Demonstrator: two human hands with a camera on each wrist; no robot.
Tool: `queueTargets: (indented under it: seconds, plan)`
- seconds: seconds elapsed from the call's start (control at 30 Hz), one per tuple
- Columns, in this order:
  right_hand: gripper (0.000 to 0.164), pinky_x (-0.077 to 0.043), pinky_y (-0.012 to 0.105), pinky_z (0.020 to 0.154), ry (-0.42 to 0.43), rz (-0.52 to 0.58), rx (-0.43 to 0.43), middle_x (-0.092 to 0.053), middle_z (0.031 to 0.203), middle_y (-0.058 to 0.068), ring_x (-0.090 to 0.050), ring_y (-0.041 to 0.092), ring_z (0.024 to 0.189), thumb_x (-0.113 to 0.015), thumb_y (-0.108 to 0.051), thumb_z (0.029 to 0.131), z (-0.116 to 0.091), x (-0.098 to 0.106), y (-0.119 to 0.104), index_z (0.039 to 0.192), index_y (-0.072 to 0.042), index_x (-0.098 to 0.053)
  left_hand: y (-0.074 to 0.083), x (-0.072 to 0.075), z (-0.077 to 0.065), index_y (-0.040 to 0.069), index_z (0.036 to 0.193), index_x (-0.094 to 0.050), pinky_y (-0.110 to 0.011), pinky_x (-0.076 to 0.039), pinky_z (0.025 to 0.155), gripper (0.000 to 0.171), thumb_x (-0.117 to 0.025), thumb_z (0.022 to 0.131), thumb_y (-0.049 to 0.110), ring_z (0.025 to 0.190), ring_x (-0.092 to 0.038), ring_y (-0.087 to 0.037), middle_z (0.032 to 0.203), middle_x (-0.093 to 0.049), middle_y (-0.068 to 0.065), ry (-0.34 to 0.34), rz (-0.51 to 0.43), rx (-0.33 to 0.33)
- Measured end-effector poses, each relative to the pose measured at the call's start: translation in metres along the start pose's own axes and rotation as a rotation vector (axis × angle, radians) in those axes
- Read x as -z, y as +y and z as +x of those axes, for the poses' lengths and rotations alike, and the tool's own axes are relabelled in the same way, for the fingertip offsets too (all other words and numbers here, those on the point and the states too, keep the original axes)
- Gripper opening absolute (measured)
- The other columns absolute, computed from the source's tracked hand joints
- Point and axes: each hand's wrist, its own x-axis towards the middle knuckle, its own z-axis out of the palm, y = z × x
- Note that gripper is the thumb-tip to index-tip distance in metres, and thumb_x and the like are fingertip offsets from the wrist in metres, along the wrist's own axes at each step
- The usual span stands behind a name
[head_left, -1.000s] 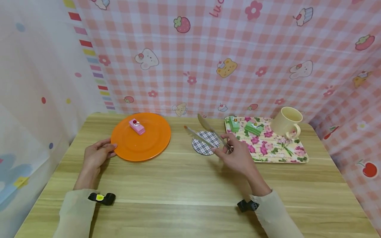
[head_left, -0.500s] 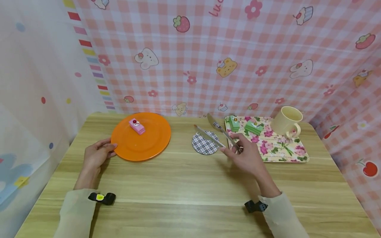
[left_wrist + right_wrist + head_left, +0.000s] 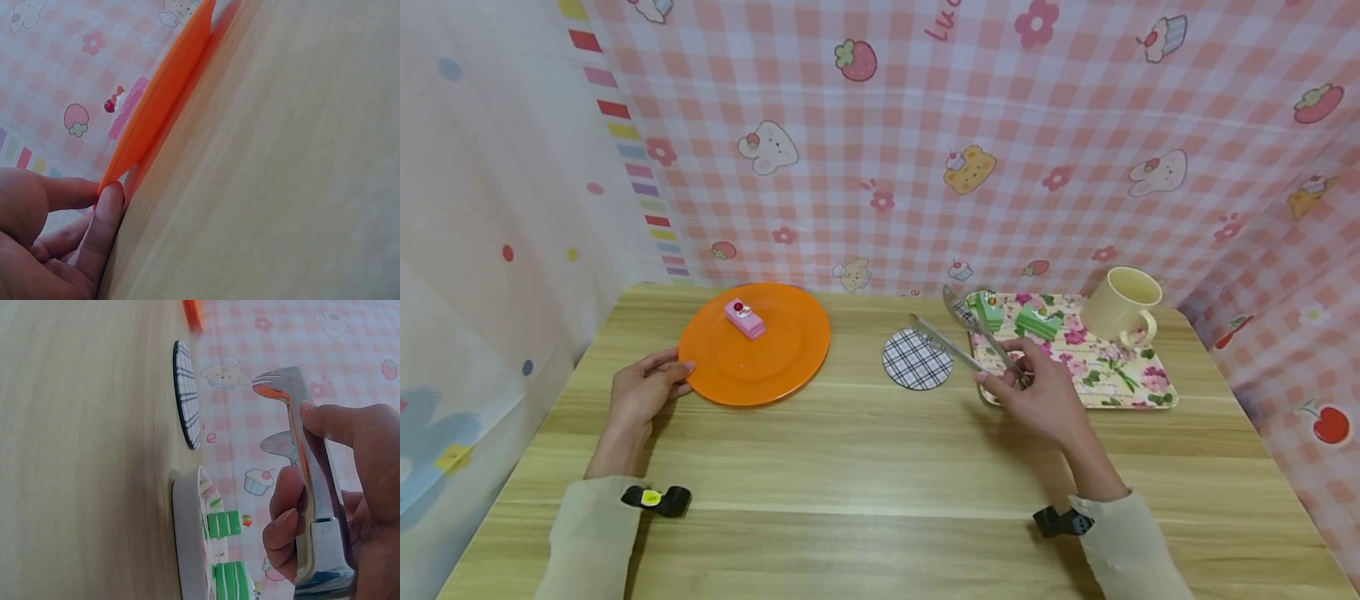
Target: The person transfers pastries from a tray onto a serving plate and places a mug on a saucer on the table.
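Observation:
My left hand pinches the near left rim of an orange plate, thumb on top and fingers beneath, as the left wrist view shows. A pink toy cake slice with a red berry lies on the plate. In my right hand are metal serving tongs, their arms spread apart with nothing between the tips. The tips point away, above the gap between a checked round coaster and a floral tray. Two green toy cake slices lie on the tray.
A cream mug stands at the tray's back right, handle facing the front right. Pink gingham cloth hangs behind the wooden table, and more cloth closes off both sides.
My right hand has moved to the right with the tongs, from over the coaster towards the tray's left edge. My left hand and the plate have stayed in place.

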Motion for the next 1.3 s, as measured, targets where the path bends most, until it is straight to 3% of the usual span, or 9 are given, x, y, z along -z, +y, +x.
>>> queueTargets:
  seconds: [0.43, 0.7, 0.97, 1.3]
  plan:
    - [0.055, -0.044, 0.025, 0.053, 0.024, -0.027, -0.033, -0.065, 0.081, 0.009, -0.057, 0.016, 0.066, -0.077, -0.047, 0.091, -0.004, 0.011, 0.018, 0.129, -0.011, -0.059, 0.001, -0.001, -0.001, -0.003, 0.151, -0.046, -0.016, -0.063, 0.070, 0.059, -0.068, 0.098, 0.009, 0.073, -0.069, 0.001, 0.083, -0.067, 0.017, 0.002, 0.011, -0.004]
    - [0.058, -0.045, 0.027, 0.062, 0.042, -0.066, -0.068, -0.067, 0.086, 0.010, -0.057, 0.018, 0.072, -0.076, -0.048, 0.091, -0.012, 0.024, 0.027, 0.132, -0.011, -0.059, 0.001, 0.000, -0.001, -0.004, 0.150, -0.046, -0.016, -0.063, 0.070, 0.058, -0.068, 0.098, 0.009, 0.073, -0.069, 0.001, 0.082, -0.067, 0.018, 0.005, 0.006, -0.012]
    - [0.055, -0.045, 0.023, 0.056, 0.090, -0.100, -0.069, -0.066, 0.083, 0.010, -0.056, 0.015, 0.069, -0.076, -0.045, 0.092, -0.017, 0.037, 0.045, 0.130, -0.009, -0.060, 0.001, 0.000, -0.002, -0.004, 0.151, -0.046, -0.016, -0.063, 0.070, 0.058, -0.068, 0.098, 0.008, 0.073, -0.069, 0.001, 0.082, -0.067, 0.017, 0.002, -0.003, -0.007]
    - [0.065, -0.045, 0.024, 0.058, 0.086, -0.126, -0.130, -0.068, 0.091, 0.012, -0.059, 0.017, 0.074, -0.071, -0.053, 0.093, -0.023, 0.058, 0.058, 0.138, -0.009, -0.055, 0.001, 0.000, 0.000, -0.004, 0.150, -0.046, -0.017, -0.063, 0.069, 0.059, -0.068, 0.097, 0.008, 0.072, -0.070, 0.001, 0.081, -0.067, 0.017, 0.008, -0.002, -0.003]
